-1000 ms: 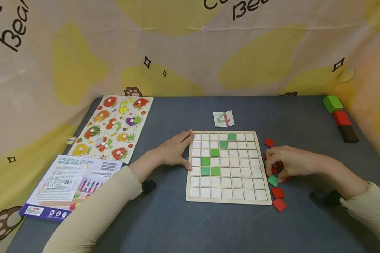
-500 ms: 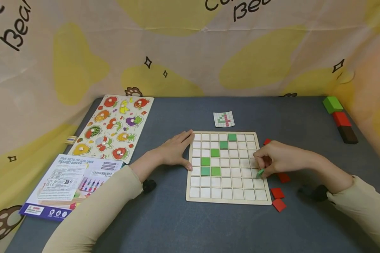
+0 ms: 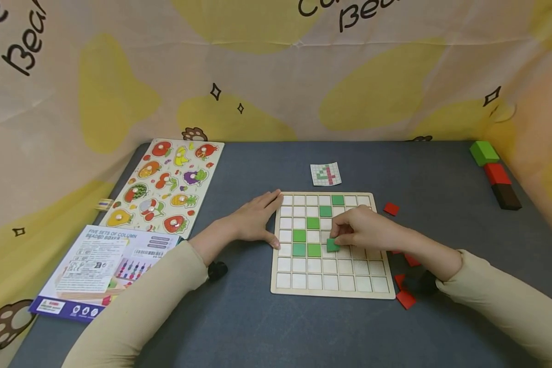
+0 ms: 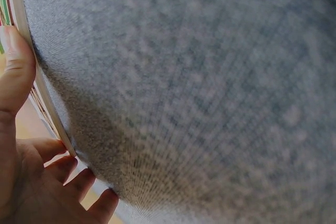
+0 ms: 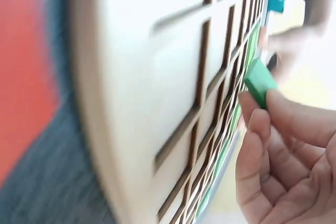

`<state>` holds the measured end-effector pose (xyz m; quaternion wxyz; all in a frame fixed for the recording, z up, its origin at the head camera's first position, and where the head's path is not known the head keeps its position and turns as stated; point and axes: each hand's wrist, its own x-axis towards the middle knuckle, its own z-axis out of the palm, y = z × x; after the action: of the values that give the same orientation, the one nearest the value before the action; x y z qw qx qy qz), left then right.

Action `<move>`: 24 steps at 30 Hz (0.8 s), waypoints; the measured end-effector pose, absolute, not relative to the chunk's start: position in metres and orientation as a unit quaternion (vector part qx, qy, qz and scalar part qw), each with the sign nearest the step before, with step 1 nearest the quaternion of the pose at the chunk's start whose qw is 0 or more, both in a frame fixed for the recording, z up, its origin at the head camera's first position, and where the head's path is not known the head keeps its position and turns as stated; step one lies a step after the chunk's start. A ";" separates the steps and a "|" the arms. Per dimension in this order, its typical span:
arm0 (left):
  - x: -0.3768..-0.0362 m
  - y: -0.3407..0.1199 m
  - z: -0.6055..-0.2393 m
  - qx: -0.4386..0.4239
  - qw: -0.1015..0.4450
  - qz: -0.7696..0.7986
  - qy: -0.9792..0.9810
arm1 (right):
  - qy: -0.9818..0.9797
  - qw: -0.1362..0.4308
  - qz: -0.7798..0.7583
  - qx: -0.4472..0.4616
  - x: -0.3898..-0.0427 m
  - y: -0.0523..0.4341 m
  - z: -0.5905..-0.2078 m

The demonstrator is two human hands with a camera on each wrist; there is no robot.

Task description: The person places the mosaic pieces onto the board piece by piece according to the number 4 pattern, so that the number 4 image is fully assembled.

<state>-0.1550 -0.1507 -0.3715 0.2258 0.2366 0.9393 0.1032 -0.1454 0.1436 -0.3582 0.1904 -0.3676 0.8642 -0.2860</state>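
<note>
Table [image 3: 257, 327]: a grey cloth top carries everything in front of you.
Fruit puzzle [image 3: 165, 184]: it lies at 10 o'clock from the grid board, well apart from your hands.
Box [image 3: 96, 266]: it sits at 8 o'clock from the grid board, just below the fruit puzzle.
Grid board [image 3: 349, 286]: a pale wooden tray of square cells; green tiles [image 3: 313, 223] run down its cells in a diagonal from upper right to lower left.
Left hand [image 3: 253, 220]: your fingers lie straight and flat against the board's 9 o'clock edge, holding nothing; the left wrist view shows fingertips [image 4: 16, 61] on that rim.
Right hand [image 3: 365, 230]: you reach over the board's middle, thumb and fingertips pinching the green tile.
Blocks [image 3: 494, 173]: green, red and dark ones line up at 2 o'clock, well apart from the board.
Pattern card [image 3: 325, 174]: it lies at 12 o'clock, just above the board.
Red tiles [image 3: 405, 299]: loose at 3 to 5 o'clock, beside the board.
Green tile [image 3: 333, 245]: tilted in your right fingertips, over the cell just at 3 o'clock of the lowest green pair.
</note>
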 end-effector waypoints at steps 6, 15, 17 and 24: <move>-0.156 -0.151 -0.373 0.238 0.225 0.103 0.939 | 0.867 0.170 -0.281 -0.374 -0.140 0.131 -0.361; -0.156 -0.151 -0.372 0.240 0.226 0.104 0.938 | 0.880 0.155 -0.250 -0.372 -0.138 0.128 -0.364; -0.156 -0.151 -0.372 0.240 0.228 0.105 0.938 | 0.884 0.152 -0.241 -0.371 -0.137 0.128 -0.363; -0.155 -0.151 -0.371 0.241 0.225 0.102 0.938 | 0.894 0.137 -0.232 -0.358 -0.145 0.137 -0.354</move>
<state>-0.1555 -0.1511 -0.3709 0.2252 0.2410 0.9385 0.1022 -0.1450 0.1366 -0.3538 0.1367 -0.3584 0.8939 -0.2320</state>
